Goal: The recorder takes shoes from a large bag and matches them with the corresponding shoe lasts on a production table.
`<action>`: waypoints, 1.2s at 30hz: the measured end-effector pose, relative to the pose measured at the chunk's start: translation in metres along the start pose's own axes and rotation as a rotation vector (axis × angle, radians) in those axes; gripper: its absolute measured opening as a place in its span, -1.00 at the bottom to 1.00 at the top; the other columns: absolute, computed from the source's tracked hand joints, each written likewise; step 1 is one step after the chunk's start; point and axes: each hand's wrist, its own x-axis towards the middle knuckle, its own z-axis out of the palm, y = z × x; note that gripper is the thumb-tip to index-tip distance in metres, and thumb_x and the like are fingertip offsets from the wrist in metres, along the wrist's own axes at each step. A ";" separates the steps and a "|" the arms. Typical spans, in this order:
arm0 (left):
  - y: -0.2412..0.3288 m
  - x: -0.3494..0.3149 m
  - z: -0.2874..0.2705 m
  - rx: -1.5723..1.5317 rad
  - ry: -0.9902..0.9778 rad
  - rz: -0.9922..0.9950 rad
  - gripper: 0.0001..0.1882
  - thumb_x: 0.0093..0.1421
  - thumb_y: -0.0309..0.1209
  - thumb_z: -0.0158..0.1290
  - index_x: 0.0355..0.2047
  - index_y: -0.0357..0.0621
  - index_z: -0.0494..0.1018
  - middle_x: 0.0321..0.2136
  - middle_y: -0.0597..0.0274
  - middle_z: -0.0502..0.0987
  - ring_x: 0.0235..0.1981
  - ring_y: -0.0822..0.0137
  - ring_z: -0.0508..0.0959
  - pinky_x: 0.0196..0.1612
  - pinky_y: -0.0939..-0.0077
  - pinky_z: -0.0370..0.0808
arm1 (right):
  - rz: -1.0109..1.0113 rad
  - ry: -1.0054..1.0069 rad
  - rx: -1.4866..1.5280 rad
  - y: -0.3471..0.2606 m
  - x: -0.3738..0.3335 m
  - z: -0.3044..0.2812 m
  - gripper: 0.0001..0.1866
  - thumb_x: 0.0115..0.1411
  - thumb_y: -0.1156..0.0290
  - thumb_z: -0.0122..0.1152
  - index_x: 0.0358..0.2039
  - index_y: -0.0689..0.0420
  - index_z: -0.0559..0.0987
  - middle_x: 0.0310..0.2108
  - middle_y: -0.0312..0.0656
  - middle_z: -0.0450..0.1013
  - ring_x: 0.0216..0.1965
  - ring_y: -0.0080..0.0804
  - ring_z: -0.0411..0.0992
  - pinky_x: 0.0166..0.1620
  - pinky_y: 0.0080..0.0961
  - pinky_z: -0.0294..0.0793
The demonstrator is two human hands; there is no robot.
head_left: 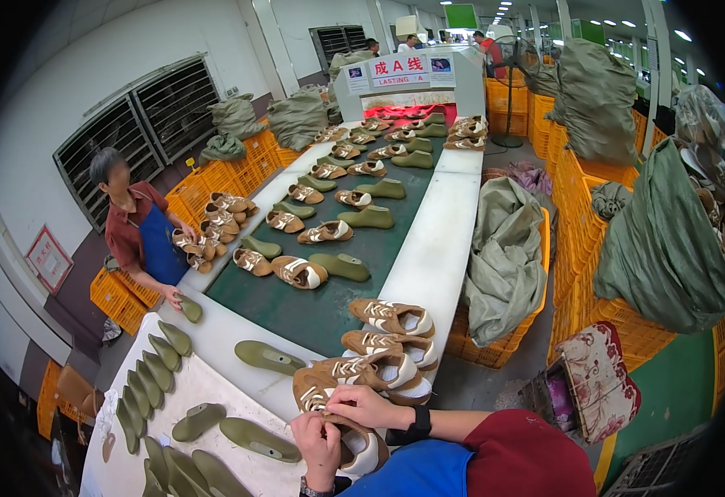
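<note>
Below, at the near end of the white work table, both hands worked on 1 tan suede shoe upper with white laces and white trim. The left hand pinched the upper from beneath, fingers closed on its lace panel, apparently to steady it. The right hand, with a black wrist strap, was closed on the laces from above. 3 more matching tan uppers lay stacked along the table's right edge, seemingly within reach. Olive-green plastic shoe lasts stood in a row near the table's left edge, with loose ones beside the hands. Beyond, a dark green conveyor belt carried pairs of uppers and lasts side by side. At its left edge a co-worker in a blue apron rested a hand on 1 last.
</note>
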 end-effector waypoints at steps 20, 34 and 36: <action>0.005 -0.001 -0.016 0.107 -0.174 0.066 -0.73 -0.08 -0.47 0.11 -0.35 -0.26 0.32 -0.28 -0.02 0.37 -0.24 -0.02 0.34 -0.15 0.16 0.31 | -0.133 -0.138 -0.361 -0.032 -0.010 -0.005 -0.56 -0.01 0.55 0.02 -0.03 0.16 0.38 -0.16 -0.01 0.37 -0.15 -0.07 0.39 -0.12 -0.33 0.41; -0.010 0.012 -0.012 0.257 -0.071 0.049 -0.80 -0.02 -0.52 0.01 -0.32 -0.15 0.45 -0.49 0.12 0.51 -0.45 0.10 0.50 -0.42 0.29 0.46 | 0.142 -0.063 -0.393 -0.027 -0.005 -0.030 -0.81 0.01 0.43 0.13 -0.31 0.09 0.43 -0.36 -0.17 0.38 -0.42 -0.26 0.43 -0.39 -0.41 0.41; -0.005 0.013 -0.014 0.302 -0.119 0.007 -0.79 -0.02 -0.54 0.01 -0.31 -0.17 0.46 -0.46 0.10 0.51 -0.44 0.10 0.51 -0.39 0.30 0.47 | -0.161 -0.061 -0.593 -0.034 -0.008 -0.025 -0.81 0.04 0.37 0.16 -0.29 0.06 0.47 -0.34 -0.19 0.38 -0.40 -0.25 0.44 -0.38 -0.39 0.43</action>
